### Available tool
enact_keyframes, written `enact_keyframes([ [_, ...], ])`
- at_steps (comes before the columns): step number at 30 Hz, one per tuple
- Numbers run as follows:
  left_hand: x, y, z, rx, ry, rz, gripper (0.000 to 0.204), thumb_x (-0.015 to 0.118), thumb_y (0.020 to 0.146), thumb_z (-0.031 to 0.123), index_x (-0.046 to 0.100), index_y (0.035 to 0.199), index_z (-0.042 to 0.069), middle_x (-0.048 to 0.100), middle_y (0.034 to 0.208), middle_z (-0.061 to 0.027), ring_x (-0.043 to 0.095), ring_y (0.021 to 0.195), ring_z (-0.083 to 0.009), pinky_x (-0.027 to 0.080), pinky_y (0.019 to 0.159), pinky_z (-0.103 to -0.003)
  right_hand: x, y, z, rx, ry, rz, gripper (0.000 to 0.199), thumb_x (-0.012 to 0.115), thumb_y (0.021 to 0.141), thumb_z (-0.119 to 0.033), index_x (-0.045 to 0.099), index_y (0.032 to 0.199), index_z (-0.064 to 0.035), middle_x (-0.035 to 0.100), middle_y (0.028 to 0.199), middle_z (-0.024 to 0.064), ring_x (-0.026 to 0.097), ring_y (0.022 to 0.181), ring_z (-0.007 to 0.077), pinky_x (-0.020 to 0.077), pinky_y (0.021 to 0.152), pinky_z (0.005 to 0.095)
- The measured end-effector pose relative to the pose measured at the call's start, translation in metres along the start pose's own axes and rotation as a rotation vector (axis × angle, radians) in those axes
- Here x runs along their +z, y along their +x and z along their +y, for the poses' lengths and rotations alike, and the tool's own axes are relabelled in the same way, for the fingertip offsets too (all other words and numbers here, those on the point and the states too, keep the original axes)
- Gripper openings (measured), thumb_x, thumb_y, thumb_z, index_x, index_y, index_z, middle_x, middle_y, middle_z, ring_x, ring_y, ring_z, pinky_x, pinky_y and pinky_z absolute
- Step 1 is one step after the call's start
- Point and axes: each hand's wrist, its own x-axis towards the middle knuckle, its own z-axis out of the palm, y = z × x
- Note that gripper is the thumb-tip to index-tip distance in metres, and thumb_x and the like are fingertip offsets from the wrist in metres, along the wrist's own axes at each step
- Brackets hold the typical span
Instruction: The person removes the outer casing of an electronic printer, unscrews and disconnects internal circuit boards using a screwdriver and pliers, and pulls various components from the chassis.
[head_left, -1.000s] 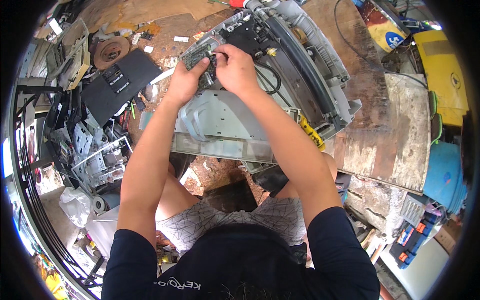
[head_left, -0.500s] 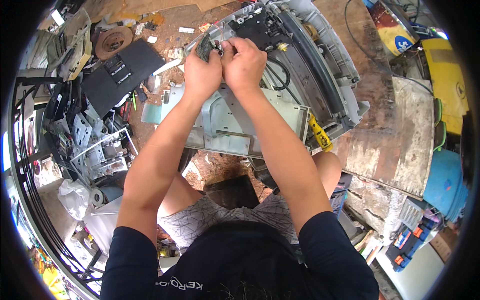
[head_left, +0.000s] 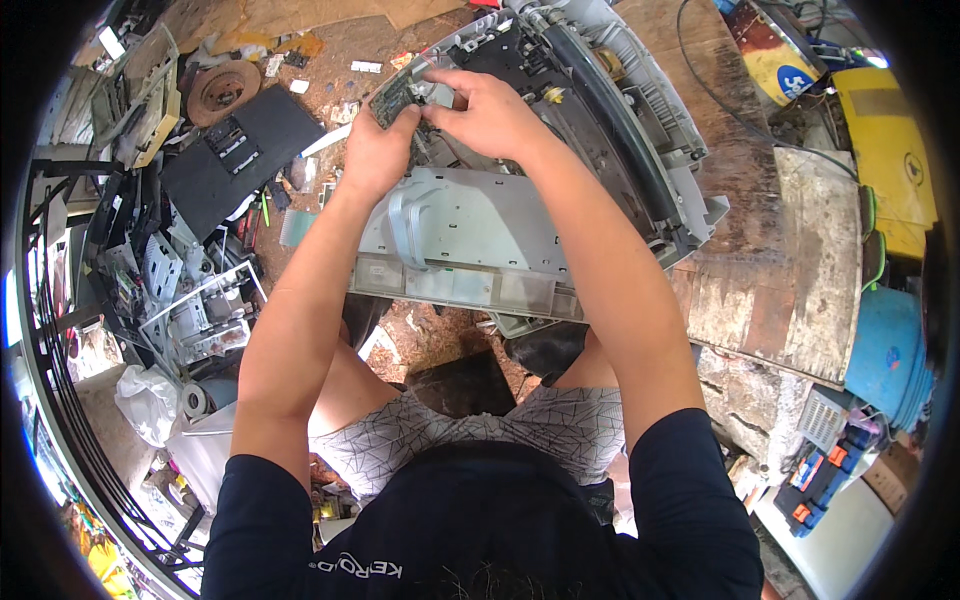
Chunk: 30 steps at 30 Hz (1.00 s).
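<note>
A disassembled grey printer (head_left: 480, 200), with a long black roller (head_left: 615, 125) along its right side, lies in front of me. At its far left edge my left hand (head_left: 380, 150) grips a green circuit board (head_left: 396, 103) between thumb and fingers. My right hand (head_left: 485, 115) reaches across from the right, thumb and fingertips closed around a small pale part (head_left: 438, 93) at the board's right side. What exactly that part is, and whether it is attached to the board, I cannot make out.
Left of the printer lie a black flat panel (head_left: 270, 125), a rusty round disc (head_left: 223, 93) and a heap of stripped metal and plastic parts (head_left: 170, 270). A stained wooden board (head_left: 790, 270) is to the right, with a cable (head_left: 735, 120) across its far part. Blue containers (head_left: 888, 350) stand beyond.
Both hands have shifted slightly left, and the right has turned more sideways over the board. The printer has moved a little, and the yellow-handled tool is no longer visible near my right forearm.
</note>
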Motion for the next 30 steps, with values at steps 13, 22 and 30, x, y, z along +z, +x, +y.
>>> enact_keyframes([
  [13,0.003,-0.007,0.012,0.237,0.258,-0.020,0.047,0.057,0.089,0.013,0.051,0.133,-0.001,0.067,0.111,-0.0211,0.065,0.103,-0.0318,0.048,0.093,-0.037,0.012,0.005,0.006,-0.221,-0.055,0.284,0.020,0.067,0.085,-0.025,0.070,0.093,-0.0064,0.067,0.080,0.0170,0.063,0.071,0.0356,0.0498,0.065,0.0433],
  [22,0.020,-0.015,0.016,0.349,0.359,0.144,0.050,0.054,0.085,0.008,0.048,0.133,-0.006,0.065,0.108,-0.0288,0.066,0.099,-0.0394,0.051,0.088,-0.041,0.024,0.000,-0.015,-0.028,-0.368,0.316,0.014,0.064,0.084,-0.018,0.066,0.088,-0.0042,0.068,0.085,0.0165,0.066,0.079,0.0377,0.0517,0.072,0.0461],
  [30,0.026,-0.008,-0.002,0.342,0.188,0.211,0.037,0.055,0.090,0.009,0.056,0.125,0.000,0.070,0.100,-0.0151,0.067,0.092,-0.0194,0.051,0.084,-0.033,0.027,-0.011,0.000,0.153,-0.248,0.362,0.015,0.062,0.084,-0.017,0.067,0.092,-0.0046,0.068,0.088,0.0178,0.067,0.090,0.0347,0.0513,0.078,0.0478],
])
